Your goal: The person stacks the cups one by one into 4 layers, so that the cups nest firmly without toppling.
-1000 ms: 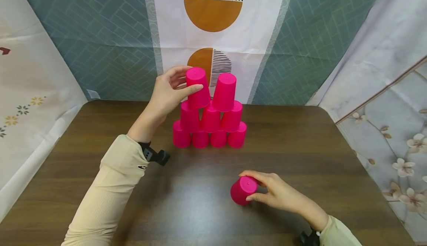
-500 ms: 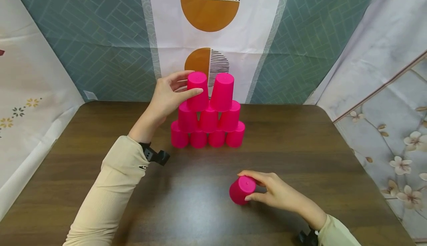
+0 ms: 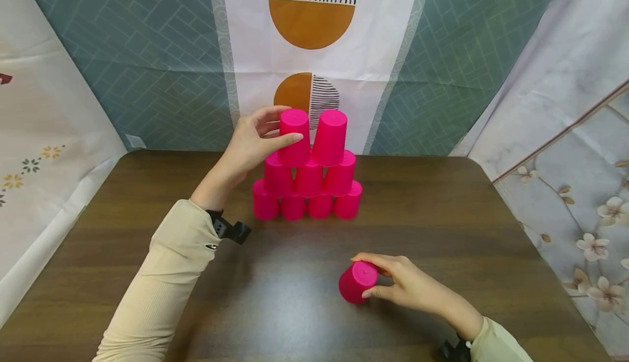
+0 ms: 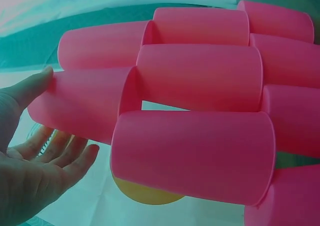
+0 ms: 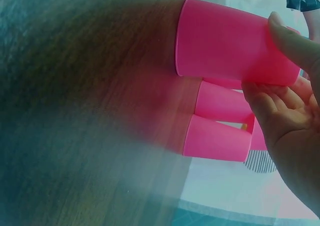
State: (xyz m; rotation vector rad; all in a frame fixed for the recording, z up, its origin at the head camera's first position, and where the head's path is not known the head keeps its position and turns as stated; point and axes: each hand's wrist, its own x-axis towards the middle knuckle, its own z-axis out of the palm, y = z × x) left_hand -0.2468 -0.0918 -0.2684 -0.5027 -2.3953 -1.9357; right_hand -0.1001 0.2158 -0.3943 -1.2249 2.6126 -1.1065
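Your left hand [image 3: 253,142] grips the left cup of the third row [image 3: 295,137], thumb across its near face and fingers curled behind it, at the far middle of the bench [image 3: 442,209]. That cup sits upside down on a pink cup pyramid [image 3: 308,187]: four cups on the bench, three above, then two on top, the right top cup [image 3: 330,137] touching the held one. In the left wrist view the left hand's fingers [image 4: 65,153] lie behind the cup and the thumb rests on its side. Your right hand [image 3: 410,285] holds a single pink cup [image 3: 357,282] on the near right part of the bench, upside down and tilted, thumb on the near side, fingers over the top edge. In the right wrist view this single cup [image 5: 235,46] is pinched between thumb and fingers, pyramid behind it. The two hands are well apart. Far behind hangs a patterned backdrop [image 3: 312,23] with orange half circles; floral cloth [image 3: 580,187] on the right.
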